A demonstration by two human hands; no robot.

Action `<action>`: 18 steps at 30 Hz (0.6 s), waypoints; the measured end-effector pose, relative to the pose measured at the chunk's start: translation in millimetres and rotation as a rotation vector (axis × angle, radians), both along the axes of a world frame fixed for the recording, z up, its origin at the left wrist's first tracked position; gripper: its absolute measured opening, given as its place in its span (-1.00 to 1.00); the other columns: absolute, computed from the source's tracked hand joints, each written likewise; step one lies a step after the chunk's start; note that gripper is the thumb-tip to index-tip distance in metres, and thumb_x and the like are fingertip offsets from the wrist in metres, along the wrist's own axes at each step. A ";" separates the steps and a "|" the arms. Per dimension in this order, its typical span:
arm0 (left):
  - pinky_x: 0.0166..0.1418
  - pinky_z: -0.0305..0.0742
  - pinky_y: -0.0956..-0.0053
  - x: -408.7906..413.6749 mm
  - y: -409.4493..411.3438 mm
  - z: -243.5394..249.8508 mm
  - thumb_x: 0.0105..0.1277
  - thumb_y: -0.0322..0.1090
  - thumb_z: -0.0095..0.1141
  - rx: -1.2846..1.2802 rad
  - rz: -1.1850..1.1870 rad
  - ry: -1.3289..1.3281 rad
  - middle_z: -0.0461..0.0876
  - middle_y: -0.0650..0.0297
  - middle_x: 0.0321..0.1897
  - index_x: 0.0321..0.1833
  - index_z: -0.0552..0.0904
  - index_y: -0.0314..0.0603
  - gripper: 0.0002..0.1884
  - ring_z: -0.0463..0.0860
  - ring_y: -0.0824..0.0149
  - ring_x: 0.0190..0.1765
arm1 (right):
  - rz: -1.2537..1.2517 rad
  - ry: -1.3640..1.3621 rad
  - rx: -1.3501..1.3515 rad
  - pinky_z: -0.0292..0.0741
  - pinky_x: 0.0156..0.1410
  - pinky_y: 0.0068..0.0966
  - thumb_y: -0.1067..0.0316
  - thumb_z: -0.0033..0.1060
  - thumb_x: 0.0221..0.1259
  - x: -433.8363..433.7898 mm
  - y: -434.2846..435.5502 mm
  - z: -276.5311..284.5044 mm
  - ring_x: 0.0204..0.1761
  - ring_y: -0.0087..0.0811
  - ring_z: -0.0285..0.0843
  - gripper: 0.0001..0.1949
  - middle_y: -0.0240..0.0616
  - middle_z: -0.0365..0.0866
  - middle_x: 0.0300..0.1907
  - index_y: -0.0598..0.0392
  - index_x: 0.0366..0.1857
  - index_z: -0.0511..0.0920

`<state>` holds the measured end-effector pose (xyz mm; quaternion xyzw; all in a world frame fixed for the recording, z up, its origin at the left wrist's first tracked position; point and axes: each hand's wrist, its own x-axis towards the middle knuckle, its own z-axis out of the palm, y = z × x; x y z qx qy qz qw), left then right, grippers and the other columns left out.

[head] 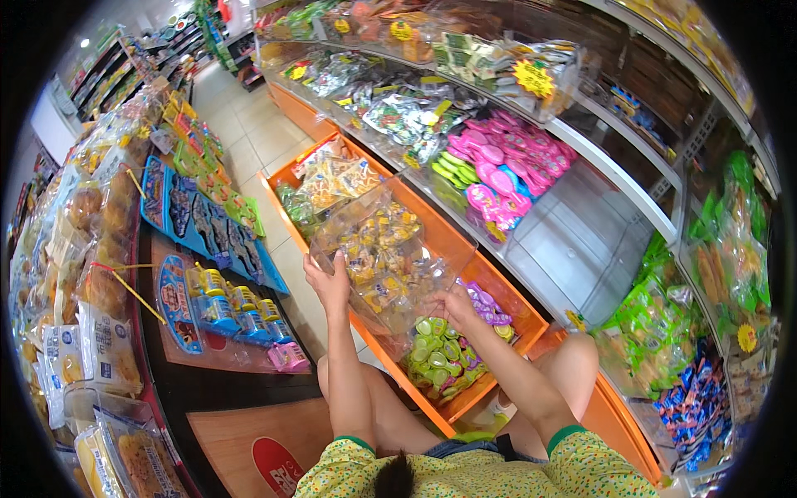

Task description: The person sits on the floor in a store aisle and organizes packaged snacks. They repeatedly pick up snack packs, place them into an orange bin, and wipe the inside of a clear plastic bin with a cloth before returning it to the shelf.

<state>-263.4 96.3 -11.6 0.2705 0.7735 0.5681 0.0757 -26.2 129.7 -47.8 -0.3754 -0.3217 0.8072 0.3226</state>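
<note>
A clear plastic bin holding yellow-wrapped snacks is tilted above an orange drawer. My left hand grips the bin's left side, thumb up along the wall. Around the bin's near end, my right hand has its fingers curled; the grip is partly blurred by the plastic. Under that hand, green plastic packs fill the drawer's near end, with purple packs beside them. White-and-orange packets lie in the drawer's far end. The bin hides the drawer's middle.
To the right, an open shelf bin shows its bare bottom beside pink packs. Green-wrapped snacks lie nearer. At left stand a blue display tray, small toy-like containers and bagged bread. A tiled aisle runs beyond.
</note>
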 end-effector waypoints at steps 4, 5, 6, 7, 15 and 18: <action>0.42 0.08 0.18 -18.7 -2.5 8.1 0.28 0.01 0.14 0.137 0.040 -0.135 0.05 -0.19 0.36 0.39 0.11 -0.38 -0.20 0.11 -0.06 0.41 | 0.052 0.015 0.055 0.70 -0.18 -0.26 0.54 -0.05 0.20 -52.6 42.7 4.9 -0.21 -0.10 0.68 -0.64 0.04 0.56 -0.15 0.36 0.08 0.27; 0.42 0.08 0.19 -21.6 -3.1 7.9 0.29 0.00 0.13 0.162 0.045 -0.176 0.05 -0.17 0.37 0.39 0.11 -0.37 -0.21 0.10 -0.04 0.42 | 0.052 -0.005 0.056 0.71 -0.19 -0.25 0.53 -0.04 0.20 -65.2 56.5 2.0 -0.21 -0.07 0.68 -0.64 0.05 0.56 -0.17 0.38 0.07 0.26; 0.42 0.07 0.20 -24.0 -4.2 8.7 0.29 0.00 0.12 0.186 0.056 -0.215 0.04 -0.14 0.37 0.39 0.11 -0.37 -0.22 0.09 -0.01 0.43 | 0.058 -0.025 0.056 0.71 -0.20 -0.24 0.52 -0.03 0.21 -85.4 68.2 6.3 -0.22 -0.05 0.67 -0.64 0.05 0.55 -0.20 0.39 0.07 0.25; 0.42 0.07 0.21 -25.1 -3.6 10.0 0.30 -0.01 0.12 0.213 0.062 -0.256 0.04 -0.12 0.38 0.39 0.11 -0.36 -0.23 0.07 0.02 0.44 | 0.060 -0.046 0.060 0.71 -0.21 -0.23 0.51 -0.02 0.21 -103.2 79.8 14.0 -0.22 -0.03 0.67 -0.64 0.06 0.54 -0.22 0.40 0.06 0.25; 0.39 0.12 0.18 -45.0 3.0 3.8 0.28 -0.07 0.15 0.110 0.070 -0.213 0.07 -0.11 0.39 0.41 0.14 -0.19 -0.27 0.16 0.00 0.40 | 0.027 -0.157 0.075 0.75 -0.27 -0.22 0.41 0.02 0.25 -202.7 164.9 20.7 -0.12 0.09 0.61 -0.52 0.24 0.35 0.07 0.40 0.19 0.15; 0.37 0.13 0.19 -41.9 3.5 9.5 0.25 -0.06 0.18 0.078 0.059 -0.189 0.13 -0.07 0.32 0.34 0.20 -0.29 -0.29 0.21 0.01 0.34 | 0.063 -0.147 0.026 0.73 -0.14 -0.25 0.33 0.09 0.27 -226.3 161.9 14.8 -0.02 0.08 0.58 -0.42 0.29 0.32 0.14 0.44 0.24 0.12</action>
